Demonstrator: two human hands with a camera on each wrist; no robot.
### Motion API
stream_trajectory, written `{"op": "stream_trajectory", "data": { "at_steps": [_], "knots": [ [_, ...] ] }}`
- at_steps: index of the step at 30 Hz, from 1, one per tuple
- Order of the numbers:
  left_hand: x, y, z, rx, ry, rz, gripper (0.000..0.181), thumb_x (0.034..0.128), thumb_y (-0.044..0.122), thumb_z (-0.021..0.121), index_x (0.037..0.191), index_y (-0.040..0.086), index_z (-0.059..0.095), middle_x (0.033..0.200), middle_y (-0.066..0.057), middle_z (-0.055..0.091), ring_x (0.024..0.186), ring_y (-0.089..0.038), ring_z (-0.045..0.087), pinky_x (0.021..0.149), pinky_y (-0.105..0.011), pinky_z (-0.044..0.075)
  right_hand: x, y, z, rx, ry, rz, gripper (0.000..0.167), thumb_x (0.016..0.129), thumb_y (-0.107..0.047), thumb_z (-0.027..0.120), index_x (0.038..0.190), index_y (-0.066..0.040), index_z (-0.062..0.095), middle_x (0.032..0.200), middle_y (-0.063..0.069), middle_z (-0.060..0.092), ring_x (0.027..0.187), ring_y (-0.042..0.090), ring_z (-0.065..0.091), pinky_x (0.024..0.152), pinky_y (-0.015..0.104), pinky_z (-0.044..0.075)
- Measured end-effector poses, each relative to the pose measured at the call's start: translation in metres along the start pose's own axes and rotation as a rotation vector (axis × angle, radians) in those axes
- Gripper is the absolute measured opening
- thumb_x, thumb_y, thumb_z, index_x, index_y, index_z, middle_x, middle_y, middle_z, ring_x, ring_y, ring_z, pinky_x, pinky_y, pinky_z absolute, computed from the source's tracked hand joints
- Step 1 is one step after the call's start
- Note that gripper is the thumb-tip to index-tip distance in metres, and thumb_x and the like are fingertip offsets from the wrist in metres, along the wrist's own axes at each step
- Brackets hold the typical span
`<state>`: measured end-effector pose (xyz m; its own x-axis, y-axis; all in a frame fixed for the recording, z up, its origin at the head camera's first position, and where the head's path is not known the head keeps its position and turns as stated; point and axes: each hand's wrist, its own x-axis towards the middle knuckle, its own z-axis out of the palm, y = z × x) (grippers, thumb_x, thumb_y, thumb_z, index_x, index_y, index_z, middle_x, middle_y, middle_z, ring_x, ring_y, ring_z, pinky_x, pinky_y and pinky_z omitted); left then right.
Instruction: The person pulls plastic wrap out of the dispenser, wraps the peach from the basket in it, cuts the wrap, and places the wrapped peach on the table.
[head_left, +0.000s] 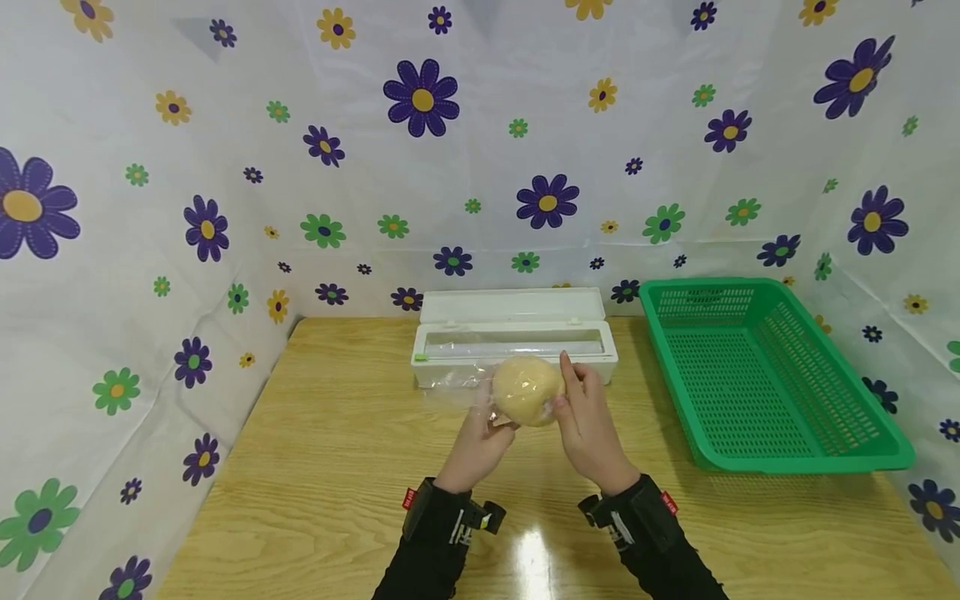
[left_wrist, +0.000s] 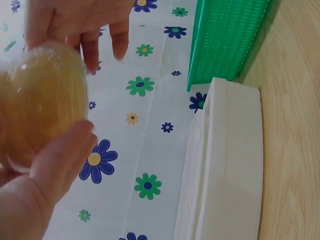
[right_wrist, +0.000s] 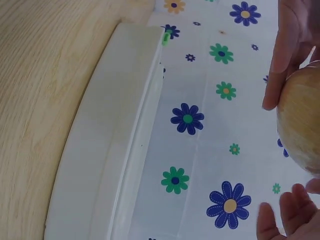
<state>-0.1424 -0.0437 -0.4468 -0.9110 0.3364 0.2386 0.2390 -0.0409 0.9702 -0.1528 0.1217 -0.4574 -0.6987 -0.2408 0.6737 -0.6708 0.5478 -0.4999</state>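
Note:
A pale yellow, rounded, fruit-like thing is wrapped in clear plastic film, held above the table; its exact kind is unclear. My left hand holds it from the left, with the thumb along its lower side and some fingers hidden behind it. Loose film sticks out past its left side. At its right side my right hand touches it with the thumb, the other fingers fairly straight. In the left wrist view the wrapped thing looks amber and shiny. Behind it stands a white film dispenser box, its lid raised.
A green plastic basket with perforated walls stands at the right of the wooden table. A clear-looking roll lies inside the dispenser. White flowered cloth hangs at the back and both sides.

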Motion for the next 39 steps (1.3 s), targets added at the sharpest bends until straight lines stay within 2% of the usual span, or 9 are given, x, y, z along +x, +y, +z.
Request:
{"op": "stream_trajectory", "data": {
  "at_steps": [5, 10, 13, 16, 22, 27, 32, 35, 39],
  "knots": [
    [0.000, -0.002, -0.009, -0.105, 0.024, -0.003, 0.042, 0.0976, 0.012, 0.030, 0.137, 0.000, 0.025, 0.135, -0.020, 0.031, 0.117, -0.034, 0.038, 0.082, -0.039, 0.044, -0.003, 0.004, -0.003, 0.079, 0.049, -0.009, 0.050, 0.097, -0.024, 0.028, 0.133, 0.010, 0.026, 0.091, 0.018, 0.035, 0.078, 0.023, 0.031, 0.064, 0.028, 0.029],
    [0.001, 0.001, -0.010, -0.103, 0.100, -0.002, 0.042, 0.0944, 0.021, 0.042, 0.130, -0.001, 0.037, 0.121, -0.018, 0.040, 0.100, -0.022, 0.051, 0.069, -0.035, 0.050, 0.003, -0.015, -0.015, 0.284, 0.012, 0.153, 0.033, 0.093, 0.003, 0.036, 0.124, 0.012, 0.037, 0.098, 0.018, 0.042, 0.083, 0.018, 0.039, 0.068, 0.027, 0.036],
    [0.003, 0.000, -0.007, -0.180, 0.067, -0.033, 0.060, 0.0871, 0.036, 0.052, 0.131, -0.001, 0.032, 0.118, -0.015, 0.041, 0.093, -0.015, 0.052, 0.068, -0.032, 0.049, 0.003, -0.017, -0.013, 0.356, 0.025, 0.232, 0.023, 0.091, 0.007, 0.039, 0.113, 0.010, 0.043, 0.107, 0.022, 0.044, 0.095, 0.024, 0.043, 0.079, 0.036, 0.037],
    [0.005, -0.005, -0.005, -0.288, -0.043, -0.064, 0.087, 0.0743, 0.056, 0.057, 0.133, -0.001, 0.027, 0.114, -0.013, 0.045, 0.093, -0.016, 0.054, 0.072, -0.035, 0.049, -0.002, -0.006, -0.003, 0.364, 0.039, 0.209, 0.016, 0.090, 0.004, 0.043, 0.106, 0.007, 0.045, 0.110, 0.019, 0.045, 0.102, 0.026, 0.042, 0.084, 0.041, 0.035],
    [0.008, -0.006, 0.000, -0.456, -0.162, -0.098, 0.098, 0.0653, 0.063, 0.057, 0.133, -0.001, 0.026, 0.106, -0.006, 0.051, 0.087, -0.017, 0.058, 0.066, -0.033, 0.051, -0.004, -0.002, -0.001, 0.332, -0.018, 0.196, 0.018, 0.089, 0.004, 0.046, 0.104, 0.002, 0.056, 0.113, 0.017, 0.044, 0.104, 0.029, 0.041, 0.086, 0.050, 0.032],
    [0.006, -0.010, 0.000, -0.491, -0.099, -0.078, 0.096, 0.0625, 0.064, 0.052, 0.133, 0.005, 0.025, 0.107, -0.005, 0.049, 0.086, -0.015, 0.056, 0.063, -0.028, 0.050, -0.007, 0.001, -0.010, 0.374, -0.017, 0.222, 0.032, 0.089, 0.007, 0.043, 0.122, 0.006, 0.041, 0.121, 0.021, 0.040, 0.114, 0.030, 0.037, 0.089, 0.048, 0.034],
    [0.002, -0.014, -0.009, -0.453, 0.036, -0.071, 0.069, 0.0790, 0.053, 0.055, 0.125, 0.009, 0.029, 0.103, -0.005, 0.049, 0.083, -0.012, 0.057, 0.066, -0.028, 0.049, -0.008, 0.002, -0.034, 0.560, 0.200, 0.257, 0.025, 0.091, 0.011, 0.033, 0.116, 0.012, 0.030, 0.108, 0.015, 0.048, 0.100, 0.020, 0.047, 0.081, 0.027, 0.040],
    [-0.002, -0.014, -0.018, -0.410, 0.100, -0.089, 0.054, 0.0847, 0.035, 0.056, 0.123, 0.008, 0.030, 0.106, -0.007, 0.048, 0.083, -0.013, 0.056, 0.068, -0.029, 0.048, -0.007, -0.002, -0.052, 0.583, 0.298, 0.306, 0.022, 0.095, 0.001, 0.032, 0.113, 0.012, 0.035, 0.105, 0.008, 0.049, 0.097, 0.017, 0.046, 0.080, 0.024, 0.039],
    [-0.005, -0.010, -0.026, -0.357, 0.148, -0.117, 0.058, 0.0830, 0.019, 0.057, 0.128, 0.006, 0.023, 0.111, -0.011, 0.043, 0.089, -0.015, 0.053, 0.071, -0.029, 0.047, -0.005, -0.006, -0.067, 0.529, 0.297, 0.381, 0.025, 0.094, -0.007, 0.040, 0.110, 0.012, 0.044, 0.102, 0.004, 0.051, 0.096, 0.015, 0.046, 0.080, 0.022, 0.038]
  ]
}}
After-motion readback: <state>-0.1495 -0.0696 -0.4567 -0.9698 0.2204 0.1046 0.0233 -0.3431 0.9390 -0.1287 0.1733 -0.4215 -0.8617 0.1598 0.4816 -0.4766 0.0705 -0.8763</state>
